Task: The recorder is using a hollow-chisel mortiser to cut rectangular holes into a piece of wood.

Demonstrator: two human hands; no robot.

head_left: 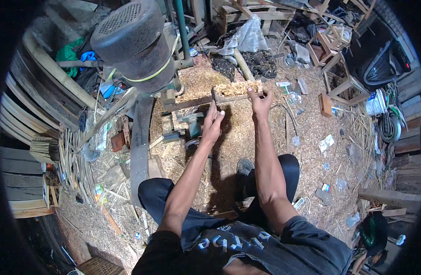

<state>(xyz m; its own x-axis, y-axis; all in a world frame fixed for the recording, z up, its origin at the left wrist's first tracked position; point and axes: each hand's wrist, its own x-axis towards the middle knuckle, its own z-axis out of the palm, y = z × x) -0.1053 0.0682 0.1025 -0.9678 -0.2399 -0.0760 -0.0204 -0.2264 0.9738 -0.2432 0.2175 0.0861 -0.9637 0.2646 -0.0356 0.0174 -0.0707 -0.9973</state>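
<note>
My left hand (212, 124) reaches up beneath a dark metal bar (192, 103). Its fingers are stretched out and the thumb stands apart; the fingertips are at the bar's right end. At the right end of a narrow wooden strip (233, 98), my right hand (261, 101) has its thumb and fingers closed around the edge. Pale wood shavings (238, 88) are heaped along the strip's far side. To the left of the hands stands a machine with a large dark ribbed motor (132, 46) and a yellow band around its lower part.
Shavings cover the floor (265, 151). A long dark board (141, 142) lies to the left, near my knee. Wooden frames (346, 82) are stacked at the far right, with a brown block (325, 105) beside them. Another person (373, 238) is at the lower right edge.
</note>
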